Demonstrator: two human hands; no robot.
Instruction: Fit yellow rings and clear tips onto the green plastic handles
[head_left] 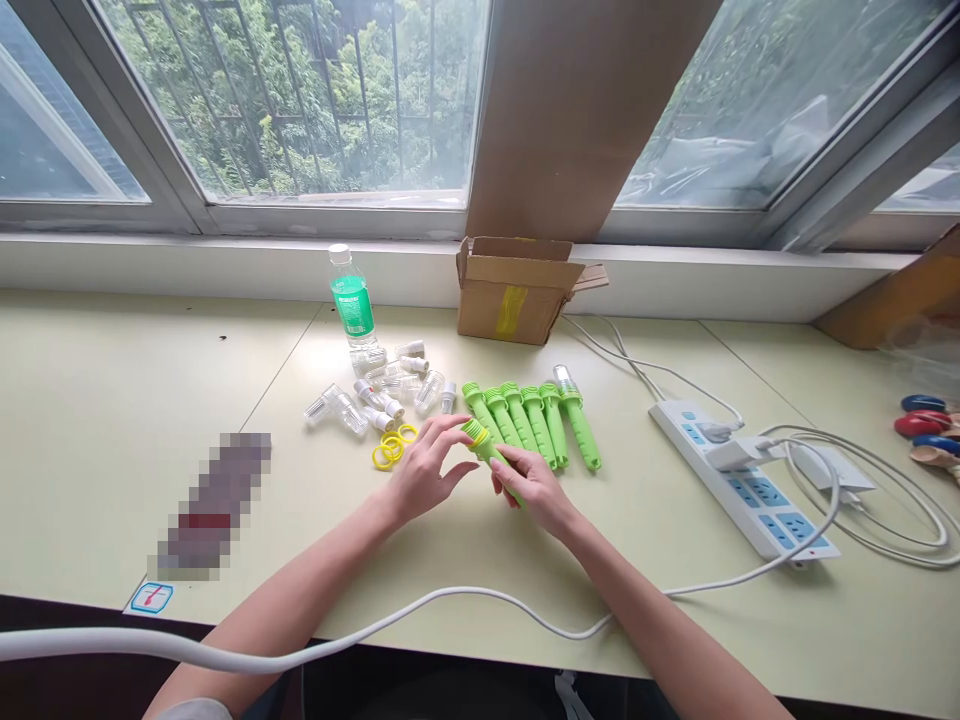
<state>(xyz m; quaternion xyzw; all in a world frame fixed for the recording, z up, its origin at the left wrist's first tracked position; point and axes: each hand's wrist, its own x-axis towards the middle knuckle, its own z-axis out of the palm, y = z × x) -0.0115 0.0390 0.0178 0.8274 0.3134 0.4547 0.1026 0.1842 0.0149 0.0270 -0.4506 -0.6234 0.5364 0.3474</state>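
Observation:
My right hand is closed round a light-green plastic handle with a threaded end, tilted up to the left. A yellow ring sits around it below the thread. My left hand is at the threaded end, fingertips by the ring and thumb apart from the handle. Several yellow rings lie just left of that hand. Behind my hands lies a row of green handles; the rightmost one carries a clear cap. Clear plastic caps and white-ended pieces are heaped at the left.
A bottle with a green label and an open cardboard box stand near the window. On the right lies a power strip with cables. A white cable crosses the table's front. A blurred dark object lies left.

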